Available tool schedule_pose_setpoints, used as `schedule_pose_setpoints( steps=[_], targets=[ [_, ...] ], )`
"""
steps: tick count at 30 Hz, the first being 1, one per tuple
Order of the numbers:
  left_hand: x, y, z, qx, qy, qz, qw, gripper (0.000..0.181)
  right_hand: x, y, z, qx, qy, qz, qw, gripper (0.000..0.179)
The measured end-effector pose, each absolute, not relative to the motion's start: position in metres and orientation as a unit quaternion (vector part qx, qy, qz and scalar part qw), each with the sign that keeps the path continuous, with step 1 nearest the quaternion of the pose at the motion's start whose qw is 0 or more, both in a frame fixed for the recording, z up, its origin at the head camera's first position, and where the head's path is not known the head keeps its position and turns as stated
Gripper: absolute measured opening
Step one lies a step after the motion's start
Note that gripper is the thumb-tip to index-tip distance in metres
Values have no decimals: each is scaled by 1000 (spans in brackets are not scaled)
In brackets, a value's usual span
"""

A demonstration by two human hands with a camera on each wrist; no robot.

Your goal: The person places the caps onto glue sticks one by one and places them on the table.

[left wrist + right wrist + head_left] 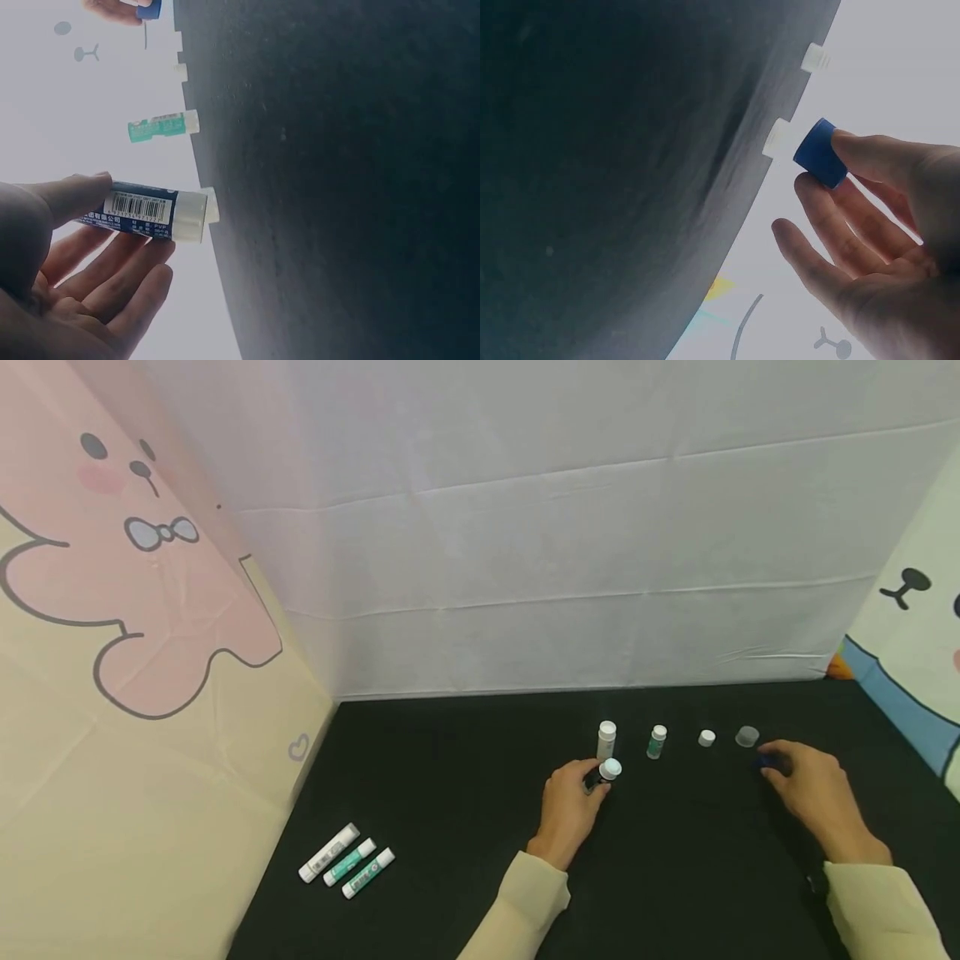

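My left hand (566, 810) grips a dark blue glue stick (139, 206) between thumb and fingers. Its printed barcode faces the left wrist camera, and one end is white. Right behind it a white glue stick (606, 739) stands upright, partly hidden by the held one. Off to the right, my right hand (817, 789) pinches a blue cap (821, 154) by thumb and fingertips, the other fingers loosely spread. Just left of that hand sits a translucent cap (747, 737), with a small white cap (707, 738) beyond it. A green glue stick (656, 742) stands between the hands.
Three more glue sticks lie side by side at the table's left: a white one (329, 853) and two green ones, the nearer green stick (368, 872) lowest. The black table (450, 760) meets a pale cloth wall (480, 643) at the back, with printed cloths at both sides.
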State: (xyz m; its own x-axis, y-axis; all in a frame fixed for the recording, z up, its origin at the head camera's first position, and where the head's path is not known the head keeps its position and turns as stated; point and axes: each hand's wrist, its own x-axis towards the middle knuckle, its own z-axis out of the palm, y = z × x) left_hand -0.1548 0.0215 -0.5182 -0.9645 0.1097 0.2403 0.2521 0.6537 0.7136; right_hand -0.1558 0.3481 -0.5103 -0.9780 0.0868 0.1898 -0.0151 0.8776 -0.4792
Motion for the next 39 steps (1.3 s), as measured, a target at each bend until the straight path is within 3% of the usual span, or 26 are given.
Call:
schedule_pose_setpoints(
  steps=[22,39],
  targets=[
    [-147,1,-513,-106,-905,-394,119,27,-147,313,-496,3,-953,273,129,32],
    [-138,-11,-515,-95,-905,-395,124,27,-136,284,-499,57,-939,280,191,34]
  ],
)
